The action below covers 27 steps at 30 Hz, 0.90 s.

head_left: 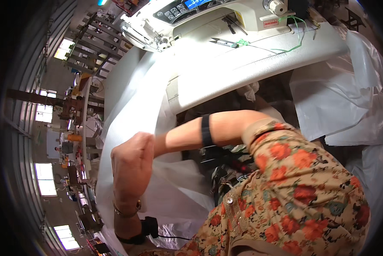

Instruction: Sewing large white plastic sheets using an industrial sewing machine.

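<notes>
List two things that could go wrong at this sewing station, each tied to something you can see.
1. The left hand covers the right hand, both bunched on the white woven plastic sheet; with the grip hidden, the sheet might slip.
2. The small metal thread snips lie loose on the white sewing machine bed; dragged sheet could perhaps sweep them off.

A white desk [259,64] is stretching across the far side of the scene, its near edge curving down toward the left. A white sewing machine [208,17] is standing on its far part. Small snips [223,42] are lying on the desk just in front of the machine, with a green thread [296,36] trailing to their right. A white sheet of woven fabric [132,98] is draping over the desk's left end and hanging down nearer.
</notes>
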Each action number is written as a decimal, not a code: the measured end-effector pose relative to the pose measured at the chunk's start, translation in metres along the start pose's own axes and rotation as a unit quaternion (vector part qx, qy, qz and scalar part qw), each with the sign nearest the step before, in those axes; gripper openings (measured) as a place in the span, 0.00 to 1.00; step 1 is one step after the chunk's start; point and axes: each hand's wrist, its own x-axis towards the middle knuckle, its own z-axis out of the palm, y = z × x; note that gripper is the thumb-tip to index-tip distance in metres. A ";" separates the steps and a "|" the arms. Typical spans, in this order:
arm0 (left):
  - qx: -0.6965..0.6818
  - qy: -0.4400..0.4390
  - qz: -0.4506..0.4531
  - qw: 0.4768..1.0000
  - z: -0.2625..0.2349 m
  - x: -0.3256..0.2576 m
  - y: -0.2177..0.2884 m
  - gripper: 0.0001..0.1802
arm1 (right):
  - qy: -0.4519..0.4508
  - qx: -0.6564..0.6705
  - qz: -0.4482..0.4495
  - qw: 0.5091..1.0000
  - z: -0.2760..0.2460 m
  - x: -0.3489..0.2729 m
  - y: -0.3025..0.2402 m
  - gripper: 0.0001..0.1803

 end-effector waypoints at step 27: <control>-0.388 0.187 -0.343 0.835 0.173 -0.092 0.002 0.16 | -0.193 -0.345 0.006 0.919 -0.239 -0.048 -0.031 0.07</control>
